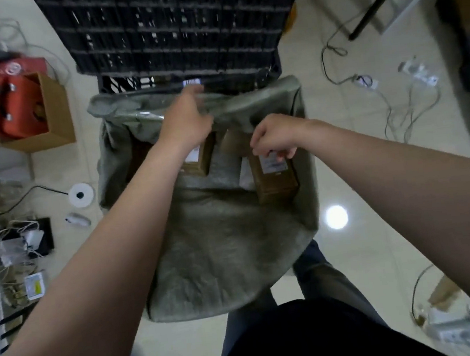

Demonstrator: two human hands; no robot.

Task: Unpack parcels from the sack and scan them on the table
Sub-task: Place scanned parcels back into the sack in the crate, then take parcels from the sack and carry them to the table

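Parcels sit down inside the grey-green sack (pixel 221 252), which stands open on the floor (pixel 358 163) just in front of our legs. We see a brown parcel (pixel 278 181) with a white label (pixel 273 166) at the right side of the sack, close against its wall. A second parcel (pixel 199 161) lies left of it, partly hidden under our left wrist. Our right grip (pixel 273 141) curls over the far end of the brown parcel, fingertips pinching it at the label. Our left grip (pixel 189 118) is closed on the sack's far rim, thumb and fingers bunching the cloth. Beyond the sack, against its far edge, stands a black slatted crate (pixel 176 29). At far left a cardboard box (pixel 53 110) holds a red bag (pixel 14 106); cables (pixel 413 105) trail over the floor on both sides.
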